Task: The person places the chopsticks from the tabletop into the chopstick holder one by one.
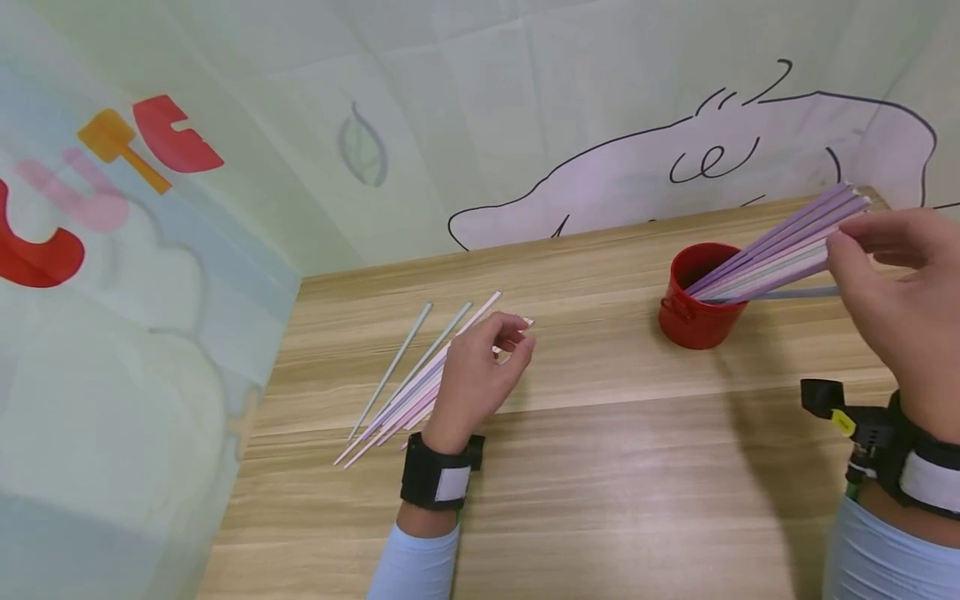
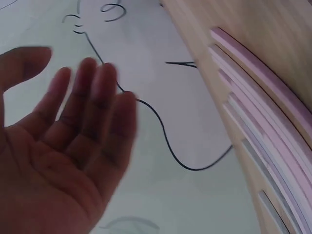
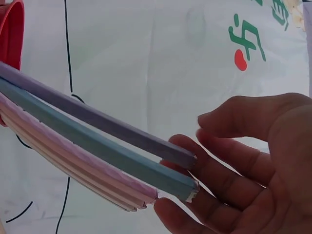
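Observation:
A small red bucket (image 1: 697, 327) stands at the right of the table. Thin pastel sticks (image 1: 787, 242), purple, pink and bluish, lean out of it toward the right. My right hand (image 1: 911, 292) is at their outer ends; in the right wrist view its fingers lie behind the ends of a purple stick (image 3: 112, 119) and a blue-green stick (image 3: 107, 146), with the thumb apart from them. To the left, my left hand (image 1: 480, 371) hovers over a loose pile of similar sticks (image 1: 408, 400), fingers loosely bent. In the left wrist view its palm holds nothing.
The wooden table (image 1: 600, 483) meets a printed cloth backdrop (image 1: 585, 117) along its far edge and left side. One grey-green stick (image 1: 390, 375) lies slightly apart at the pile's left. Black camera bands are on both wrists.

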Action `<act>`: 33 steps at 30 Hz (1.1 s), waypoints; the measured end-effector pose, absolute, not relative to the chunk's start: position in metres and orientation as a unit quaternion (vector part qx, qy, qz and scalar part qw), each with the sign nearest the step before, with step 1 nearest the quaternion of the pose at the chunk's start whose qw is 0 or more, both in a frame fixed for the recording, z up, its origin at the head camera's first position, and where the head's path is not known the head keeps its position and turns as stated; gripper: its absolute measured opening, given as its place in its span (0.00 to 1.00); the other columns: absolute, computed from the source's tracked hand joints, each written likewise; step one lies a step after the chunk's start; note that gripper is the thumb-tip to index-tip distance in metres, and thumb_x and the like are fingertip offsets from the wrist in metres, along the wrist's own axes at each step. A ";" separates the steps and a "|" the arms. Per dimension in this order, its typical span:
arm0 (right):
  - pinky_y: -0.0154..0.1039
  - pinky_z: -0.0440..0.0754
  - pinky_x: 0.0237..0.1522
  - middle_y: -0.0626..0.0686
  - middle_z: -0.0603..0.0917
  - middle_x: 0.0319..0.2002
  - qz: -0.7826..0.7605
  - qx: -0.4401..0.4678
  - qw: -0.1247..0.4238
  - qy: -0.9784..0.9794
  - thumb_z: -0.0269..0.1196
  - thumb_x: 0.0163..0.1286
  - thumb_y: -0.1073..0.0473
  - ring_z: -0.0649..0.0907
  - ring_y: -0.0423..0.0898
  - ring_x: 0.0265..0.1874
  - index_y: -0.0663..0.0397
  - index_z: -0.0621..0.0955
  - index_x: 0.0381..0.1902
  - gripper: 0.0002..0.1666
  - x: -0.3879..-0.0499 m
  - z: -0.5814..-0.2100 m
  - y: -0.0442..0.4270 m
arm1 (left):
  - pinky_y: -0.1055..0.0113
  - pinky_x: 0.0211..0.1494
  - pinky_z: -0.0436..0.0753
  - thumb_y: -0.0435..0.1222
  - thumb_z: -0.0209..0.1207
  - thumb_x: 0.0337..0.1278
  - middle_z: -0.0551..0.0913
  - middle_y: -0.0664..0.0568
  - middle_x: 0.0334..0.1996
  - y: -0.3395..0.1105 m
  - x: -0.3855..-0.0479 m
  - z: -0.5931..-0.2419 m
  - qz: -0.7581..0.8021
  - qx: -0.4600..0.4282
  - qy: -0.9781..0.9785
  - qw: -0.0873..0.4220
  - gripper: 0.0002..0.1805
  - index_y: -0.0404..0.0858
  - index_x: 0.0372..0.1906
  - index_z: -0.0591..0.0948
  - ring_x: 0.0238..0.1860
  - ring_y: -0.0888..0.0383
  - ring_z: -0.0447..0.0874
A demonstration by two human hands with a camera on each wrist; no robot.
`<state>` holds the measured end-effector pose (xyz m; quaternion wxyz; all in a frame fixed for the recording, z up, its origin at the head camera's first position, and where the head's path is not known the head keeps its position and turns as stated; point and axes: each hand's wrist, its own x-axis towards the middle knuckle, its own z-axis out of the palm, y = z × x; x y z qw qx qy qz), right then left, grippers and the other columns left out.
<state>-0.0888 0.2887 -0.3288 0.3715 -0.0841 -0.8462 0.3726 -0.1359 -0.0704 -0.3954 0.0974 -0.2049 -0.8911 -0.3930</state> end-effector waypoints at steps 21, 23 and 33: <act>0.23 0.71 0.51 0.40 0.86 0.47 0.414 -0.098 0.437 -0.792 0.64 0.70 0.56 0.76 0.25 0.39 0.64 0.86 0.49 0.17 -0.083 -0.318 0.279 | 0.59 0.37 0.81 0.38 0.64 0.60 0.87 0.49 0.36 -0.080 -0.147 -0.418 -0.238 -0.154 -0.958 0.039 0.13 0.36 0.47 0.87 0.36 0.54 0.84; 0.24 0.71 0.50 0.42 0.87 0.48 0.420 -0.085 0.442 -0.788 0.65 0.69 0.57 0.77 0.26 0.39 0.65 0.86 0.49 0.17 -0.083 -0.318 0.278 | 0.59 0.37 0.81 0.38 0.65 0.60 0.87 0.49 0.35 -0.081 -0.148 -0.421 -0.226 -0.155 -0.961 0.043 0.13 0.36 0.47 0.87 0.36 0.54 0.84; 0.23 0.71 0.52 0.35 0.84 0.45 0.404 -0.042 0.435 -0.803 0.64 0.69 0.57 0.76 0.24 0.39 0.69 0.86 0.47 0.18 -0.080 -0.314 0.271 | 0.59 0.38 0.82 0.38 0.67 0.59 0.87 0.50 0.36 -0.083 -0.150 -0.427 -0.212 -0.141 -0.966 0.032 0.12 0.38 0.46 0.88 0.38 0.54 0.85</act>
